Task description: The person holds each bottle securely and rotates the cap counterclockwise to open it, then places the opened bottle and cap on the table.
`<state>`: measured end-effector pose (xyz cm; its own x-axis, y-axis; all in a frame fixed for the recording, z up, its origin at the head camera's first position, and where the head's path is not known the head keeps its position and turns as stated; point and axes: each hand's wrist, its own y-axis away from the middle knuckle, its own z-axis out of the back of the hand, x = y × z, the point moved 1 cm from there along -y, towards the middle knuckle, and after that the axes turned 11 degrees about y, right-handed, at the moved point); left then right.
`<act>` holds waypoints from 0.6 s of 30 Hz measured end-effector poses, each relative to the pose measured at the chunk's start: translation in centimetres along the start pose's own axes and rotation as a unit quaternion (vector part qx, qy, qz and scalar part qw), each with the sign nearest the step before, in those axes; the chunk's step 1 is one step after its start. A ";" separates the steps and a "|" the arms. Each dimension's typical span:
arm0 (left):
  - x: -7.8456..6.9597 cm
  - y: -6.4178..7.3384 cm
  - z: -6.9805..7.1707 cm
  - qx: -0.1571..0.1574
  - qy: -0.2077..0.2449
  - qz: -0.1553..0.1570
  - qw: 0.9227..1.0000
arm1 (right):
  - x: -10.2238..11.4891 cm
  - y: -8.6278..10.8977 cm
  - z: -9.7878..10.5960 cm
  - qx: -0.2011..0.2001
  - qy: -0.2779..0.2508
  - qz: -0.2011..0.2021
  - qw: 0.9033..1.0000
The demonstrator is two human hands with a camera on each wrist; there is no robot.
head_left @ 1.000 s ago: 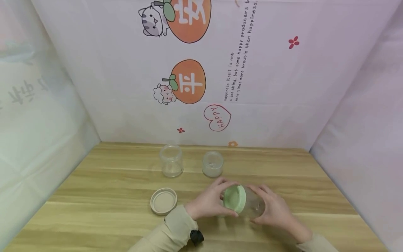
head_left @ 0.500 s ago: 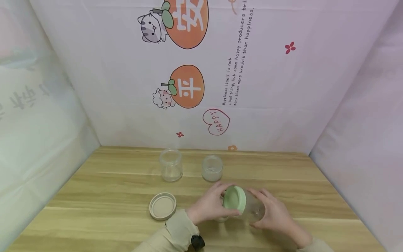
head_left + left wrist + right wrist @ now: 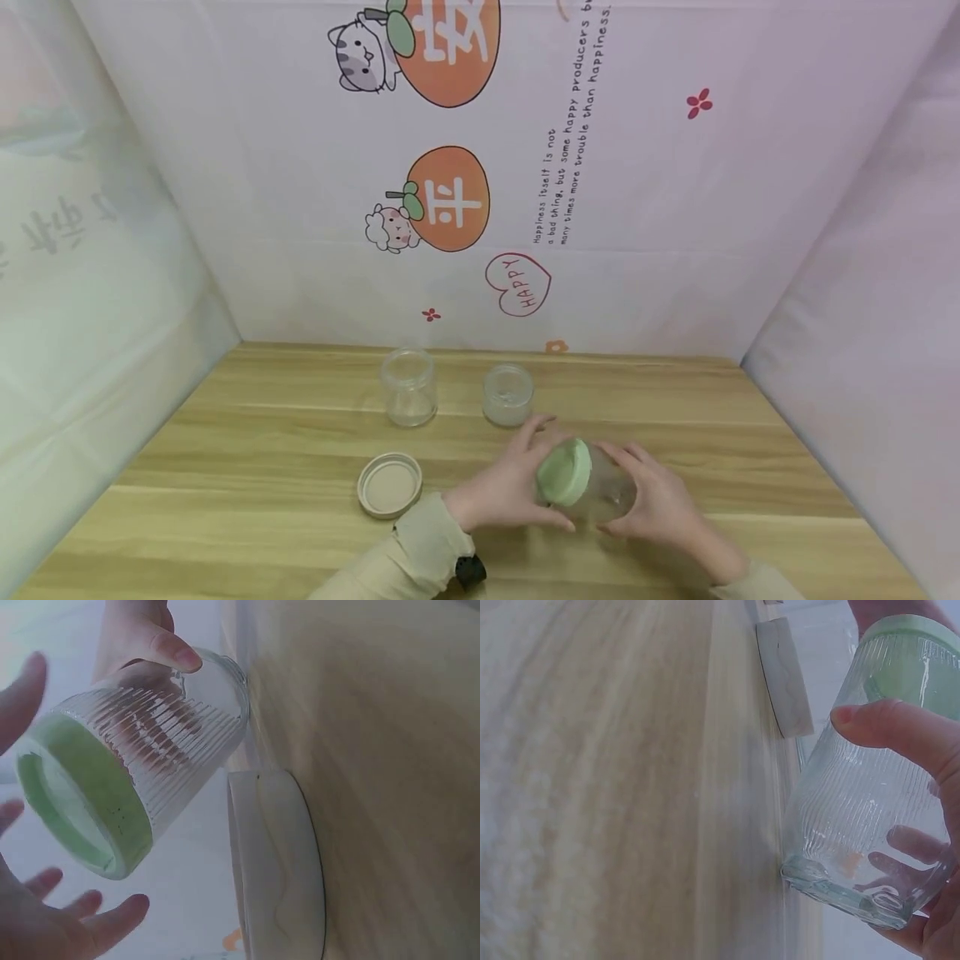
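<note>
A ribbed clear glass jar (image 3: 606, 487) with a pale green lid (image 3: 567, 473) tilts low over the table, its lidded end toward the left. My right hand (image 3: 660, 498) grips the glass body, thumb on one side and fingers round the other, as the jar (image 3: 870, 802) in the right wrist view shows. Around the lidded end, my left hand (image 3: 504, 487) holds its fingers spread; in the left wrist view they stand apart from the lid (image 3: 86, 795). A whitish round lid (image 3: 277, 862) lies close beside the jar, mostly hidden by the left hand in the head view.
On the wooden table (image 3: 247, 467), a beige lid (image 3: 390, 486) lies left of the left hand. Farther back stand an open clear jar (image 3: 409, 390) and a shorter glass jar (image 3: 508, 396). A printed cloth wall (image 3: 637, 275) rises behind the table.
My left fingers have come away from the green lid and spread, where they held it before. The right hand keeps its grip on the jar with little movement.
</note>
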<state>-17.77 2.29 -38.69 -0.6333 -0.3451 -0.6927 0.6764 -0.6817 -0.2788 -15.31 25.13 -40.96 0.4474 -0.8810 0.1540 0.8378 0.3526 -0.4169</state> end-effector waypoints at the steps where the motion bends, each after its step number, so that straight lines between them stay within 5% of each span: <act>1: 0.0 0.1 0.0 0.009 -0.009 -0.022 1.000 | 0.0 0.0 0.0 -0.001 -0.002 0.000 1.000; 4: 0.0 0.3 0.2 0.033 -0.031 -0.075 0.996 | 0.0 -0.2 -0.1 0.001 -0.006 0.002 1.000; 10: 0.1 0.3 0.6 0.036 -0.042 -0.124 0.991 | 0.1 -0.2 -0.1 0.013 -0.017 0.005 1.000; 18: 0.2 -0.1 0.3 -0.012 -0.030 -0.074 0.997 | -0.1 -0.3 -0.2 0.012 0.001 0.003 1.000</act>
<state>-18.14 2.08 -38.60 -0.7471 -0.2802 -0.6028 0.5830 -0.7119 -0.3916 -15.66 25.03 -40.98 0.4516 -0.8794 0.1506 0.8424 0.3647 -0.3967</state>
